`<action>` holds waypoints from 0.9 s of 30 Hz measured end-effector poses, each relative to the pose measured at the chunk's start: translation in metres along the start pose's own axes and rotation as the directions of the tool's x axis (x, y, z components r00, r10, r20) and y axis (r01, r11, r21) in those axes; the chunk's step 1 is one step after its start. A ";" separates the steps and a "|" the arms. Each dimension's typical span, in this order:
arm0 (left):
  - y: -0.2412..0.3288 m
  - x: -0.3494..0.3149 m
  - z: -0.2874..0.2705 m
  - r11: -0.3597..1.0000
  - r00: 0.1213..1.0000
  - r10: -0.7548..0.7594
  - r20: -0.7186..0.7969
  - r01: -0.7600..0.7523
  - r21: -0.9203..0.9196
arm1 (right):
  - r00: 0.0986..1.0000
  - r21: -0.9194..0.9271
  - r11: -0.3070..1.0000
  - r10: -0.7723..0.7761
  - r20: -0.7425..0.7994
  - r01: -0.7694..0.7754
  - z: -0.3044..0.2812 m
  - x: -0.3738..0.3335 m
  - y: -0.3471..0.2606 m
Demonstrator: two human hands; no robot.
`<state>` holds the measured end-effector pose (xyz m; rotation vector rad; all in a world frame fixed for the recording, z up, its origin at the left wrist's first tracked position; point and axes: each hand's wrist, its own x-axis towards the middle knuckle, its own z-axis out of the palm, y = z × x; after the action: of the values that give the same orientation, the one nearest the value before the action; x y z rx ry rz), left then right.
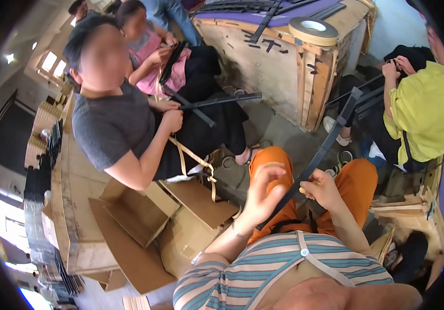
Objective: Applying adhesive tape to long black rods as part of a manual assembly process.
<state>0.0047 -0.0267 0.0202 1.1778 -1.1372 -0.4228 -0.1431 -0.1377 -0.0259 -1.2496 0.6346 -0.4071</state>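
Note:
A long flat black strip (pixel 327 142) slants above my lap, its far end raised and its near end close to my body. My left hand (pixel 264 195) is beside the strip with its fingers apart and the thumb near its edge; whether it touches the strip is unclear. On the other side of the strip, my right hand (pixel 322 189) is closed in a pinch. A small yellowish piece (pixel 302 190) shows at its fingertips, too small to name. My orange trousers (pixel 354 182) are beneath both hands.
An open cardboard box (pixel 193 243) stands on my left. A co-worker in grey (pixel 111 129) holds black strips nearby. A wooden crate (pixel 263 62) ahead bears a tape roll (pixel 313 31) and more strips. Another co-worker in yellow-green (pixel 429 113) sits at the right.

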 end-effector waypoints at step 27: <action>0.144 0.041 -0.003 0.010 0.521 0.756 -0.397 -0.615 -0.789 | 1.000 -0.099 0.995 0.007 -0.019 -0.009 0.009 -0.017 0.004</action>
<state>-0.0150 -0.0008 0.1663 -0.4874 -1.2026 -0.2232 -0.1508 -0.1192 -0.0243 -1.3384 0.6827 -0.3847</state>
